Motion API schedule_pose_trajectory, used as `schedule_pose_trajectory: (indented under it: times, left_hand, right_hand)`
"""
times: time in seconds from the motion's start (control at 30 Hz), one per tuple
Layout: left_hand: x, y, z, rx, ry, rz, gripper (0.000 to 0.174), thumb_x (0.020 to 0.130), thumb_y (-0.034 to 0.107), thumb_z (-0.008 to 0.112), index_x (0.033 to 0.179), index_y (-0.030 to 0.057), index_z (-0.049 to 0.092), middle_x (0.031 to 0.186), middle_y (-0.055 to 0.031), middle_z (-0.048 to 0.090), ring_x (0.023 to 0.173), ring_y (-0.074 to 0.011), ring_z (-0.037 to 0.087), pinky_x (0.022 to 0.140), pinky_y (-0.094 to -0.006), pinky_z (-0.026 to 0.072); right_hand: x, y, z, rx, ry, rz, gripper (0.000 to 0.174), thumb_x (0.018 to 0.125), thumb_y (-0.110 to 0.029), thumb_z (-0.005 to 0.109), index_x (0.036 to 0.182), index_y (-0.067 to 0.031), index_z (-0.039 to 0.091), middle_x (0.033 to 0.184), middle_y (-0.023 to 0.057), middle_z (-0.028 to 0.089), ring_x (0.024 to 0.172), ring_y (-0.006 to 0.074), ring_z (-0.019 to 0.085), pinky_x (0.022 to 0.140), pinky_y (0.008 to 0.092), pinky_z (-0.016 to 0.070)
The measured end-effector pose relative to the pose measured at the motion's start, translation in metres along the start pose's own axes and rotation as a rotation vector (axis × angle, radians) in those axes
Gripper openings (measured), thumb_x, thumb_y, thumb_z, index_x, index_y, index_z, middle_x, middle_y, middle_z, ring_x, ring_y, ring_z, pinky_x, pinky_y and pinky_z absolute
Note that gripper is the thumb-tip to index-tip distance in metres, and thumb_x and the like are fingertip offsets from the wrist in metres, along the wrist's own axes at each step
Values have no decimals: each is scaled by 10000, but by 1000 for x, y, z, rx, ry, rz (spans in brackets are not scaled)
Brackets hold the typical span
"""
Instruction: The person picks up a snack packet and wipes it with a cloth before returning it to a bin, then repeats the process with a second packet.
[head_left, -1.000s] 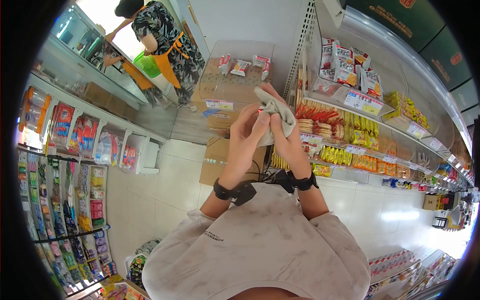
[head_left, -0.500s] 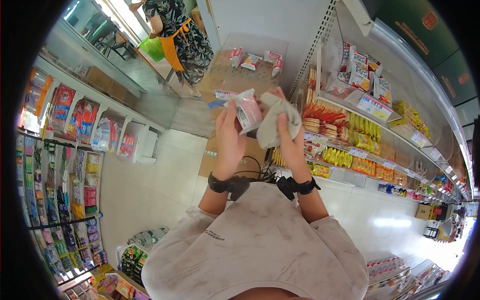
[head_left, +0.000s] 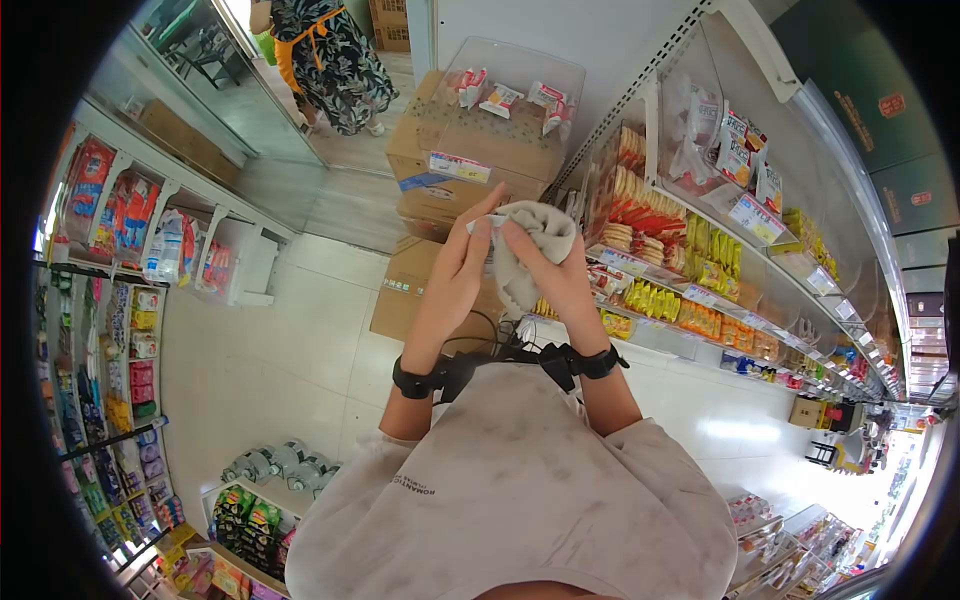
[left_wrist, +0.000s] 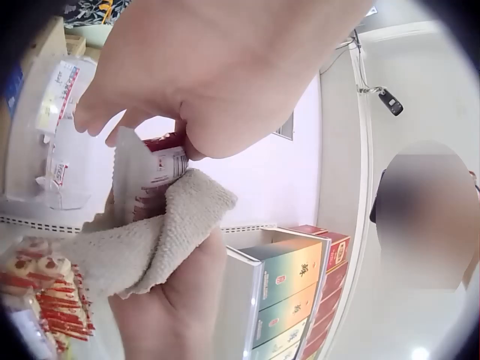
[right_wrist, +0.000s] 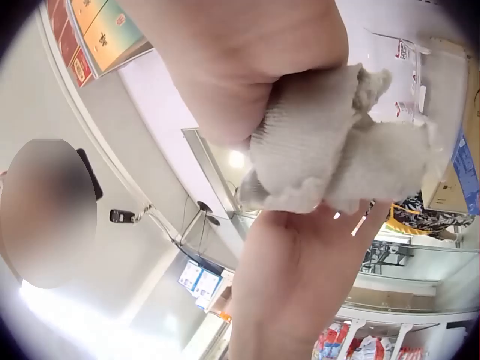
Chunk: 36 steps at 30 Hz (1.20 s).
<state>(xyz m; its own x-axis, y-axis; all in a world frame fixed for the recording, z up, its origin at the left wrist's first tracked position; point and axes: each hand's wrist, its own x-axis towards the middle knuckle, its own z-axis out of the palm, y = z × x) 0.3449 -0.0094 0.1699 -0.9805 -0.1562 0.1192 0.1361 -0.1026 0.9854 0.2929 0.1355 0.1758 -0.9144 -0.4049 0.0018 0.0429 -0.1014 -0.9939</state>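
My left hand (head_left: 455, 285) pinches a small red-and-white snack packet (left_wrist: 150, 176) between thumb and fingers. The packet's crimped, clear-white end sticks out in the left wrist view, while the cloth hides much of it from the head view. A grey-beige towelling cloth (head_left: 540, 235) is bunched in my right hand (head_left: 570, 285), folded up against the packet. Seen from the right wrist, the cloth (right_wrist: 322, 150) fills the space between both hands. The two hands are close together at chest height, in front of the cardboard boxes.
Ahead, a clear plastic bin (head_left: 515, 65) with several similar packets stands on a cardboard box (head_left: 425, 120). Snack shelves (head_left: 680, 240) run along the right side. Racks of packaged goods (head_left: 130, 215) line the left. Another person (head_left: 335, 70) stands beyond the doorway.
Half a second ago the hands were apart, with the packet showing beside the cloth. Now they are together again and the cloth covers it. The head view has shifted; the other person has moved.
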Motion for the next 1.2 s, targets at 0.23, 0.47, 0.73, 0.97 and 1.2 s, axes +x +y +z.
schedule_pose_trajectory:
  times: [0.23,0.47,0.73,0.97,1.2]
  left_hand:
    - [-10,-33,-36,43,47,-318,582,1095,419,434,1427,-56,490,1345,-149,581,1242,-207,549,1051,-318,414]
    - [-12,-16,-16,-531,195,-300,556,1087,475,429,1349,2,557,1260,-98,633,1173,-169,597,1024,-329,458]
    - [-14,-9,7,-525,193,-228,579,1104,451,382,1406,-21,527,1279,-105,644,1148,-166,620,1013,-317,475]
    - [-8,-9,74,-60,166,32,594,1122,432,321,1411,-44,528,1222,-105,675,1110,-132,631,967,-279,498]
    - [7,8,112,-168,-143,-273,517,1083,401,458,1359,-16,591,1141,-49,699,982,-94,648,878,-256,515]
  right_hand:
    - [0,14,15,-628,154,-575,319,855,-21,718,1172,-21,680,1170,130,693,1070,309,677,927,364,529]
    - [-26,15,33,-791,-239,-571,493,877,-77,674,1356,-4,580,1487,155,507,1448,350,389,1203,491,298]
    - [-24,11,10,-719,25,-495,507,1003,-233,599,1436,14,507,1446,179,545,1350,313,513,1163,418,355]
    - [-39,-2,-62,97,73,90,449,980,-390,690,1231,-21,645,1033,-3,684,920,56,589,820,237,485]
    - [-59,-12,-136,88,92,-74,361,933,-290,764,1146,-10,680,981,17,709,861,75,641,760,259,521]
